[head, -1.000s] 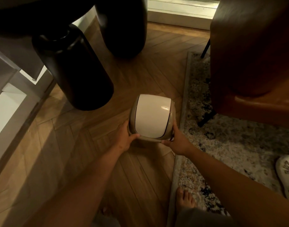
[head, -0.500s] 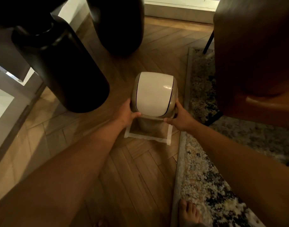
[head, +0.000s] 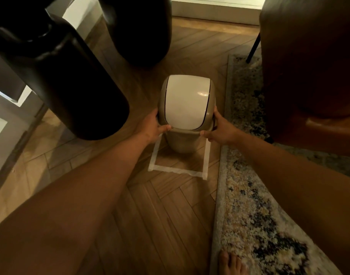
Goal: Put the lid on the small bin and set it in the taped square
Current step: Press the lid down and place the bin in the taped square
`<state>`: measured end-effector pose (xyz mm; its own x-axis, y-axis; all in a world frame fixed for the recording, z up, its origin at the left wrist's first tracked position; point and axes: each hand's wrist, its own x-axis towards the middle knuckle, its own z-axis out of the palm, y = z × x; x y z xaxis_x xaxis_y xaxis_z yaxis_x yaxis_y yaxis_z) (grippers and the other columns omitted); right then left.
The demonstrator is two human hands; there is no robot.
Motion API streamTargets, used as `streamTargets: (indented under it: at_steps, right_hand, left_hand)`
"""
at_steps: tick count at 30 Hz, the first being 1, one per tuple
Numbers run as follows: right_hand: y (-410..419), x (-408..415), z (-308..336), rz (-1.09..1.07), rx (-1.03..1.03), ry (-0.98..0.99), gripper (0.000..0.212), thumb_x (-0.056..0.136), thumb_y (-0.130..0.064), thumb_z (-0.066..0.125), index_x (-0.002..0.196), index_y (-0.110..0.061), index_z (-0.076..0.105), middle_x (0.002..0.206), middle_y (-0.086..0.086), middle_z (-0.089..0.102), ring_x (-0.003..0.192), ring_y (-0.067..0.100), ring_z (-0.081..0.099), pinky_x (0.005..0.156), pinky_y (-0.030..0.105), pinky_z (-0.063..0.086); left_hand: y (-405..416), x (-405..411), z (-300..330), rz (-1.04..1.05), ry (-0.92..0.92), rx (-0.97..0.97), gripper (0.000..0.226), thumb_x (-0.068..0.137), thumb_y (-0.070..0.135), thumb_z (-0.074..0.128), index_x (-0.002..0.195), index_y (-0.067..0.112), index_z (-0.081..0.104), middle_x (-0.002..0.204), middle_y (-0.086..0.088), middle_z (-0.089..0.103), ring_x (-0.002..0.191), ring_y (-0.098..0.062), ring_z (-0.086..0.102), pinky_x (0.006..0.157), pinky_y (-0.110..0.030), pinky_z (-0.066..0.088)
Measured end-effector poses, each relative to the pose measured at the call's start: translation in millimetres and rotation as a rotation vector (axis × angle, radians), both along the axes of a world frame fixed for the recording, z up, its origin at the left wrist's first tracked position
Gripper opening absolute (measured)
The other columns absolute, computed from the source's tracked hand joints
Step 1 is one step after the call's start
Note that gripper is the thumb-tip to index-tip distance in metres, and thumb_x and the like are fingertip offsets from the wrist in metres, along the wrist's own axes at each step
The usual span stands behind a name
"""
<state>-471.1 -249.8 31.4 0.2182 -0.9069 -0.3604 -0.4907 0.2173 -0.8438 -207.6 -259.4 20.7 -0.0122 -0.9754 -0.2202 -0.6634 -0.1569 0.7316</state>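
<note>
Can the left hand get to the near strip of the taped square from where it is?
Probably yes: left hand grips the bin; bare wood floor lies between it and the tape's near strip.

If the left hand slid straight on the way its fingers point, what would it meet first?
The left hand already grips the bin; sliding on along its side, it probably meets bare floor before the dark vase; depth is unclear.

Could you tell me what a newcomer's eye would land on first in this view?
The small bin with its pale lid on, mid-frame, gripped at the rim by the left hand and right hand. It sits within the taped square on the wood floor, between a dark cylinder and a patterned rug.
</note>
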Motion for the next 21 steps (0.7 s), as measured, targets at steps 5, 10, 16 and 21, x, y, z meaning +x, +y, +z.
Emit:
streamTargets:
  at_steps: [5,10,16,21]
  right_hand:
    - [1.5,4.6,3.5,-0.024,0.046,0.007,0.116,0.083,-0.003,0.076,0.155,-0.043,-0.006,0.136,-0.006,0.042,0.097,0.022,0.065,0.069,0.049,0.061]
    - [3.8,1.8,3.9,-0.038,0.067,-0.013,0.112,0.086,-0.006,0.075,0.154,-0.045,-0.006,0.131,0.0,0.047,0.081,0.017,0.065,0.046,0.02,0.051]
    - [6.0,3.3,5.8,-0.047,0.06,-0.035,0.115,0.086,-0.003,0.074,0.154,-0.043,-0.01,0.139,0.004,0.045,0.088,0.019,0.064,0.054,0.027,0.057]
    - [10.5,6.1,3.5,-0.063,-0.037,0.022,0.113,0.082,-0.01,0.079,0.158,-0.028,-0.003,0.155,0.005,0.04,0.133,0.027,0.048,0.106,0.047,0.046]
  left_hand:
    - [1.5,-0.9,2.6,0.011,-0.029,-0.002,0.078,0.078,0.03,0.08,0.144,0.025,0.04,0.13,-0.003,0.06,0.109,-0.021,0.058,0.087,-0.027,0.036]
    - [4.3,-3.2,6.8,0.001,0.008,0.008,0.077,0.081,0.027,0.078,0.147,0.021,0.038,0.143,-0.004,0.051,0.125,-0.021,0.05,0.101,-0.033,0.038]
    - [7.0,-3.6,13.4,0.002,0.008,0.021,0.08,0.083,0.027,0.077,0.149,0.019,0.033,0.149,-0.006,0.045,0.136,-0.026,0.041,0.108,-0.037,0.035]
    - [7.8,-5.0,18.1,-0.031,0.011,0.033,0.079,0.085,0.025,0.074,0.15,0.019,0.031,0.15,-0.005,0.043,0.138,-0.025,0.038,0.108,-0.036,0.032]
